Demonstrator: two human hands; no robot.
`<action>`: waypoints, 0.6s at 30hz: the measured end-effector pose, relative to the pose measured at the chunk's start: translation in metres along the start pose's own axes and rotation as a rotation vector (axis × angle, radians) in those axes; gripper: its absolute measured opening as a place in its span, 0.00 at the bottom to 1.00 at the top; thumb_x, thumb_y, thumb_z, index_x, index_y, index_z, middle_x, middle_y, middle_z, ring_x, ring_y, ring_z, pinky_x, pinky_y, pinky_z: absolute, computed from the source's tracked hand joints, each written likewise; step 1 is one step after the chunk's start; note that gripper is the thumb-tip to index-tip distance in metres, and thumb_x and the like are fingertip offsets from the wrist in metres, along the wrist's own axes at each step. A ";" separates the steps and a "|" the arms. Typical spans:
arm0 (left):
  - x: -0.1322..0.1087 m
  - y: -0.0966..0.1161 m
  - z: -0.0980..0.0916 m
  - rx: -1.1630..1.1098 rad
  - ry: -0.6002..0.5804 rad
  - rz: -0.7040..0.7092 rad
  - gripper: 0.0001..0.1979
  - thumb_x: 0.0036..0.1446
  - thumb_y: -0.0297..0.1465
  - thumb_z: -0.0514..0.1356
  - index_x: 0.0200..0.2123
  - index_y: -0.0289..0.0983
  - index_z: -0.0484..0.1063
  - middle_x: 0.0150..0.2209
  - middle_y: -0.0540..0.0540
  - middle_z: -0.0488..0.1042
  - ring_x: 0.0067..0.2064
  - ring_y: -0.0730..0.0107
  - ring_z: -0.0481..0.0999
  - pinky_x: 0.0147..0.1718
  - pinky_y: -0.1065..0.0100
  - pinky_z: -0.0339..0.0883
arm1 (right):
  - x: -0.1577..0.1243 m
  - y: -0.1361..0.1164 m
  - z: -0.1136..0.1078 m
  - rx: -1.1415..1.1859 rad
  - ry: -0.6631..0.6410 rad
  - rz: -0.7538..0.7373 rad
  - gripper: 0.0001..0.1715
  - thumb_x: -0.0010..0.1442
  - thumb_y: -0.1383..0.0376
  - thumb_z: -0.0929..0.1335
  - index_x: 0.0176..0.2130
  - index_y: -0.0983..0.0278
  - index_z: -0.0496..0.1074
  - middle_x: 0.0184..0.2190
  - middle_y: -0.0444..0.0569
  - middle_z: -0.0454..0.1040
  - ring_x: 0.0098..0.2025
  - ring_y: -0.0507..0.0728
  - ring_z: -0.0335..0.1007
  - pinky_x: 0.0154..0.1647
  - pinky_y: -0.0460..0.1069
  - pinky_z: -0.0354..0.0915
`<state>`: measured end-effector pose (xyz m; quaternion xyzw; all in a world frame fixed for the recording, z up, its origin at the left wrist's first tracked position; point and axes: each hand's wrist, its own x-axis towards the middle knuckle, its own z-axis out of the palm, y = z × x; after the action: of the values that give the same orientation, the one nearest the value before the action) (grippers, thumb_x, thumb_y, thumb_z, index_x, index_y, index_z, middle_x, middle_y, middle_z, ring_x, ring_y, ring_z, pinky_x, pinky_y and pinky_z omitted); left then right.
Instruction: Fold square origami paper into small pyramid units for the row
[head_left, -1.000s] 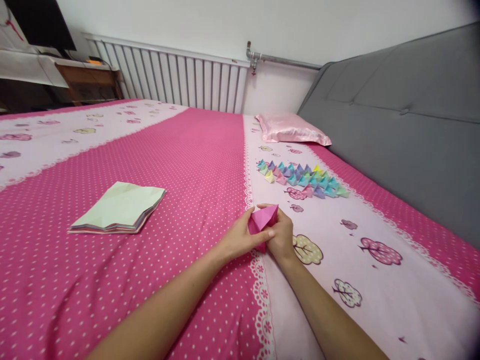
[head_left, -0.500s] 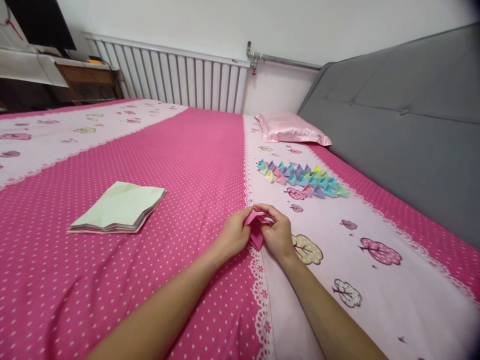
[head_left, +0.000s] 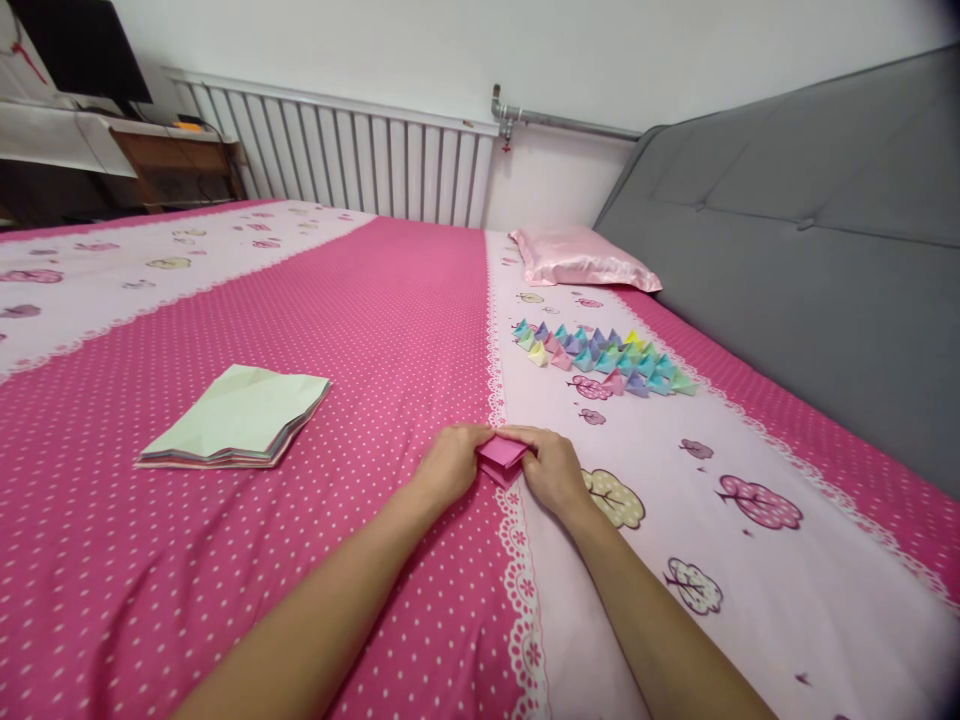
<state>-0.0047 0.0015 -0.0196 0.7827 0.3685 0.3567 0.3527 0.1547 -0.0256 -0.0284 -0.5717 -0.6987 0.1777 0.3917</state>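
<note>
A small folded pink paper (head_left: 501, 456) lies flat on the bedsheet (head_left: 375, 330), pressed down between both my hands. My left hand (head_left: 448, 465) grips its left side with curled fingers. My right hand (head_left: 551, 467) holds its right side, fingers pressed on the top edge. Beyond them, several small folded paper shapes (head_left: 604, 357) in pastel colours sit in rows on the pale strip of the sheet. A stack of coloured paper sheets (head_left: 238, 418), pale green on top, rests to the left.
A pink satin pillow (head_left: 581, 259) lies at the head of the bed. The grey padded headboard (head_left: 795, 250) runs along the right. A white radiator (head_left: 345, 150) lines the far wall, with a wooden desk (head_left: 172, 160) at far left.
The pink paper, held up as an open pointed shape a second ago, has been collapsed and pushed down flat onto the sheet. Both hands have dropped lower with it.
</note>
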 end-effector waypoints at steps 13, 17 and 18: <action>-0.012 0.023 -0.011 0.596 -0.582 -0.106 0.38 0.57 0.49 0.37 0.61 0.25 0.42 0.63 0.34 0.39 0.63 0.58 0.37 0.59 0.60 0.35 | -0.006 -0.011 -0.031 -0.184 -0.547 -0.132 0.27 0.62 0.60 0.53 0.59 0.64 0.55 0.60 0.49 0.53 0.62 0.57 0.46 0.61 0.57 0.45; -0.015 0.023 -0.002 0.660 -0.544 -0.145 0.36 0.59 0.46 0.31 0.62 0.27 0.39 0.63 0.38 0.36 0.64 0.60 0.33 0.60 0.58 0.32 | -0.009 -0.012 -0.021 -0.342 -0.557 -0.079 0.31 0.63 0.57 0.49 0.61 0.67 0.48 0.62 0.50 0.46 0.64 0.57 0.38 0.61 0.58 0.41; -0.015 0.022 0.000 0.687 -0.532 -0.146 0.35 0.59 0.46 0.32 0.62 0.26 0.39 0.63 0.38 0.36 0.64 0.60 0.33 0.60 0.58 0.31 | -0.010 -0.012 -0.018 -0.401 -0.563 -0.082 0.32 0.63 0.57 0.50 0.62 0.68 0.46 0.63 0.50 0.44 0.64 0.58 0.35 0.62 0.58 0.40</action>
<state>-0.0046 -0.0216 -0.0067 0.8911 0.4163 -0.0262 0.1788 0.1607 -0.0421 -0.0124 -0.5372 -0.8228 0.1719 0.0703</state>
